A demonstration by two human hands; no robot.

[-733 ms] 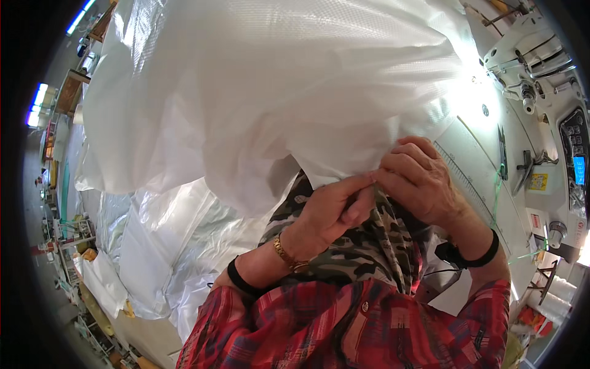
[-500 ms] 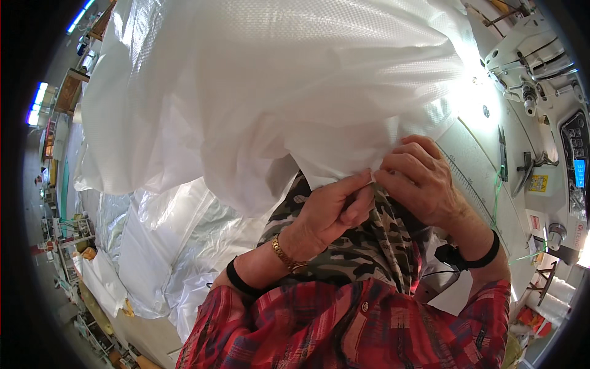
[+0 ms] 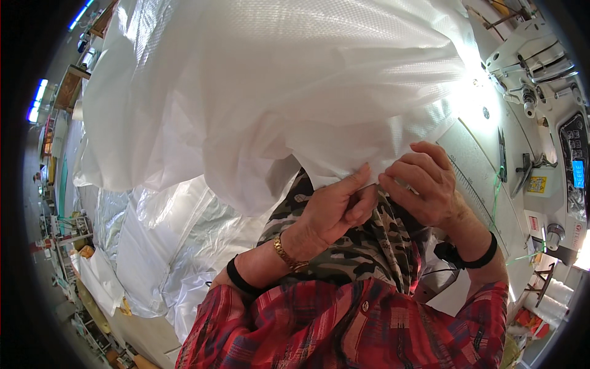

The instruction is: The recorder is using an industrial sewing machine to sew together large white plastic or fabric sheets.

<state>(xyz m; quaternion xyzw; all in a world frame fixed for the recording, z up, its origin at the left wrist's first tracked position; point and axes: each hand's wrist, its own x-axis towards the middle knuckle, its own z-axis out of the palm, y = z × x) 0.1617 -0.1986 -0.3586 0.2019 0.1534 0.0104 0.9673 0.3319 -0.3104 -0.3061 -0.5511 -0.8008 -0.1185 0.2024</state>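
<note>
A large sheet of white woven plastic (image 3: 295,80) billows across the middle, its near edge hanging over my lap. My left hand (image 3: 335,212) pinches that edge between thumb and curled fingers. Close to its right, my right hand (image 3: 424,187) hovers at the same edge with its fingers bent and the forefinger raised. Its thumb is mostly hidden, and whatever its fingertips hold cannot be made out. A small gap separates the two hands.
A sewing machine (image 3: 522,61) with a lit lamp and a control panel (image 3: 576,160) stands at the right. Its table bears a ruler scale (image 3: 470,187), thread snips (image 3: 502,154) and green thread (image 3: 495,197). Glossy white sheeting (image 3: 147,246) lies heaped at the left. Thread cones (image 3: 550,301) stand lower right.
My right hand has shifted slightly right and down, away from my left thumb, and its forefinger has lifted. The left hand keeps its pinch almost in place.
</note>
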